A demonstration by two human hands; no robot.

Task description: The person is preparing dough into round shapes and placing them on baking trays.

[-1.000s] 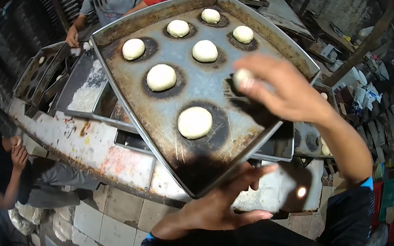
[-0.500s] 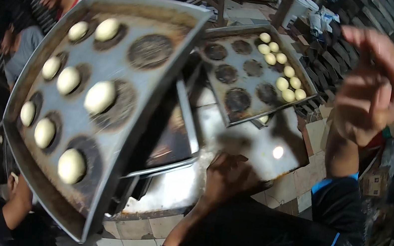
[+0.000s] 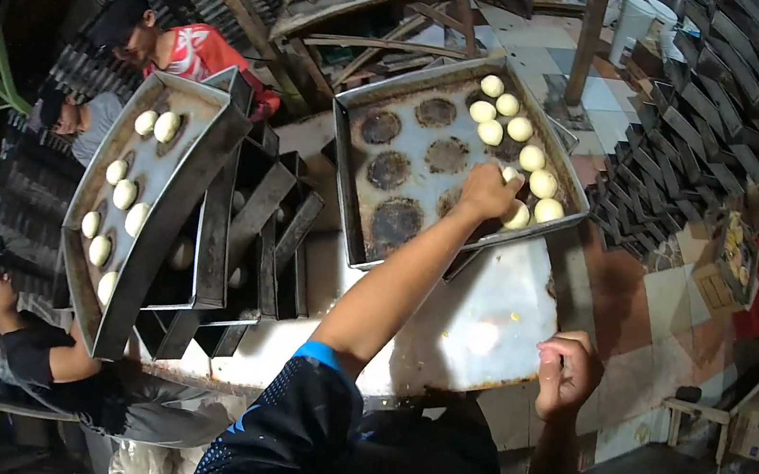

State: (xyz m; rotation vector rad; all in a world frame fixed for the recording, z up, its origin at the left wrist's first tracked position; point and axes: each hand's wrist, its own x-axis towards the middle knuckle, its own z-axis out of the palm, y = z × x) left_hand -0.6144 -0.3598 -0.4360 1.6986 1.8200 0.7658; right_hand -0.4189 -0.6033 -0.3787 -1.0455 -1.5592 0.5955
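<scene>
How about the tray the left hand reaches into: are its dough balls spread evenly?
No, the dough balls sit bunched along the right side of the tray, leaving dark round spots on its left bare.

head cam: left of a side-by-side pair, worn on the head, wide fisheye, upright
facing: down and forward over the table point(image 3: 443, 333)
closest: wearer's shirt point(image 3: 425, 466), lower middle
mid-range: left hand point(image 3: 489, 194), right hand point(image 3: 567, 372), tray point(image 3: 418, 136)
far: buckets point(image 3: 634, 26), near top right
rim: black corners, straight edges bend near it
coverage: table plus floor point(image 3: 605, 424) beside it
</scene>
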